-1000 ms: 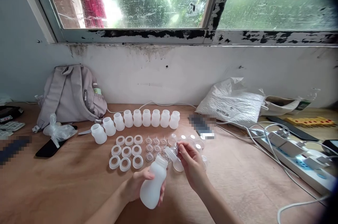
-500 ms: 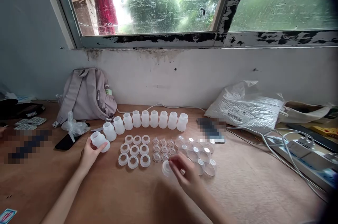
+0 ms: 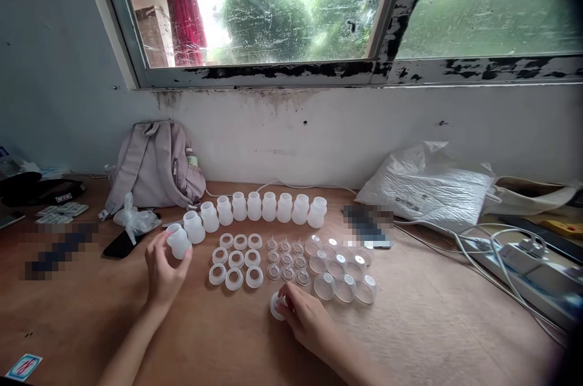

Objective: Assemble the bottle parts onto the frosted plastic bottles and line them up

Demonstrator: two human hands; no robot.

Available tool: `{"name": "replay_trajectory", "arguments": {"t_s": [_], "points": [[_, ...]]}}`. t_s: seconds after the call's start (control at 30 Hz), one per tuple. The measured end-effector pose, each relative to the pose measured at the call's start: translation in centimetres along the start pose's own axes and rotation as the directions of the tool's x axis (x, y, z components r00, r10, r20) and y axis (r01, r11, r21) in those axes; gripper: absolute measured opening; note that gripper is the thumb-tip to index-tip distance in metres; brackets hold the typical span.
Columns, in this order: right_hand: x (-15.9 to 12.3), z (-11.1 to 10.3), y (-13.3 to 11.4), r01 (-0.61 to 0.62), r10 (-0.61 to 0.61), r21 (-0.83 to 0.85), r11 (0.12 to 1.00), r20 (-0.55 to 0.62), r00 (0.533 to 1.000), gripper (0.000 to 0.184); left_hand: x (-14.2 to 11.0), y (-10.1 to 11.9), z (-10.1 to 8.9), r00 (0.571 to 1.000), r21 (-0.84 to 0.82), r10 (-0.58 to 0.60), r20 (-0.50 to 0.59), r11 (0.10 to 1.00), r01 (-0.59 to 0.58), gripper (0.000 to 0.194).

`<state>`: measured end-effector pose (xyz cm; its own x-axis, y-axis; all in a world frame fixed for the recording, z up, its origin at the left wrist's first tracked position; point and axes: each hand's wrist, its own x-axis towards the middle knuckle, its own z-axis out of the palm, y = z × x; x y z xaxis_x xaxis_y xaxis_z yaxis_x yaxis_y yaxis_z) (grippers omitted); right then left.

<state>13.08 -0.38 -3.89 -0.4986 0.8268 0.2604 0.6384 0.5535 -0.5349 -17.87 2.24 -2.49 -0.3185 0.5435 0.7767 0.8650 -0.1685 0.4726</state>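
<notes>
My left hand point(image 3: 164, 277) has its thumb and fingers around a frosted white bottle point(image 3: 177, 244), which stands upright at the near left end of a curved row of similar bottles point(image 3: 254, 207). In my right hand point(image 3: 303, 313), thumb and fingertips pinch a small translucent round piece point(image 3: 276, 307) low over the table's middle; fingers partly hide it. Beyond that hand lie frosted rings point(image 3: 234, 279) in rows, small clear discs with pointed tips point(image 3: 273, 271), and clear domed caps point(image 3: 345, 289) to the right.
A backpack point(image 3: 155, 161) leans on the wall at the back left, with a knotted plastic bag point(image 3: 133, 219) before it. On the right are a silvery parcel point(image 3: 432, 186), a phone point(image 3: 368, 225), and a power strip point(image 3: 523, 267) with white cables. A small card point(image 3: 24, 366) lies front left.
The bottle in my left hand has gone from tilted to upright in line with the row. My right hand has moved left and toward me with the round piece. The view has shifted slightly.
</notes>
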Motion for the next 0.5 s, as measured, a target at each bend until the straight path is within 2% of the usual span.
{"name": "replay_trajectory", "arguments": {"t_s": [0.03, 0.07, 0.1, 0.13, 0.17, 0.23, 0.27, 0.33, 0.43, 0.5], "points": [[0.0, 0.1, 0.0, 0.008, -0.008, 0.01, 1.0, -0.009, 1.0, 0.008, -0.6, 1.8, -0.4, 0.994, -0.037, 0.079, 0.077, 0.996, -0.076, 0.045], [0.1, 0.2, 0.0, 0.021, -0.021, 0.024, 0.999, -0.016, 1.0, 0.01, -1.3, 3.6, -0.7, 0.963, -0.102, 0.174, 0.206, 0.983, -0.156, 0.035], [0.1, 0.2, 0.0, 0.037, -0.036, 0.04, 0.998, -0.025, 0.999, 0.012, -2.0, 5.3, -0.8, 0.907, -0.179, 0.26, 0.333, 0.961, -0.209, 0.032], [0.1, 0.3, 0.0, 0.055, -0.053, 0.061, 0.997, -0.036, 0.998, 0.012, -2.8, 7.0, -0.7, 0.823, -0.247, 0.335, 0.458, 0.938, -0.245, 0.034], [0.1, 0.2, -0.1, 0.073, -0.069, 0.084, 0.994, -0.048, 0.996, 0.012, -3.6, 8.5, -0.4, 0.74, -0.306, 0.402, 0.539, 0.912, -0.273, 0.037], [0.1, 0.2, -0.2, 0.101, -0.093, 0.13, 0.986, -0.068, 0.993, 0.011, -4.8, 10.6, 0.7, 0.626, -0.379, 0.479, 0.616, 0.876, -0.297, 0.052], [0.1, 0.2, -0.3, 0.11, -0.1, 0.146, 0.983, -0.074, 0.992, 0.011, -5.2, 11.3, 1.4, 0.597, -0.398, 0.498, 0.629, 0.866, -0.303, 0.056], [0.1, 0.1, -0.3, 0.122, -0.109, 0.165, 0.979, -0.086, 0.99, 0.012, -5.7, 11.9, 2.7, 0.573, -0.412, 0.516, 0.636, 0.856, -0.314, 0.048], [0.2, 0.1, -0.2, 0.126, -0.105, 0.181, 0.975, -0.126, 0.987, 0.013, -5.6, 11.9, 4.1, 0.557, -0.439, 0.559, 0.614, 0.828, -0.348, 0.033], [0.3, 0.2, -0.2, 0.116, -0.088, 0.188, 0.975, -0.153, 0.984, 0.014, -5.4, 11.7, 4.3, 0.543, -0.467, 0.601, 0.587, 0.799, -0.379, 0.03]]}}
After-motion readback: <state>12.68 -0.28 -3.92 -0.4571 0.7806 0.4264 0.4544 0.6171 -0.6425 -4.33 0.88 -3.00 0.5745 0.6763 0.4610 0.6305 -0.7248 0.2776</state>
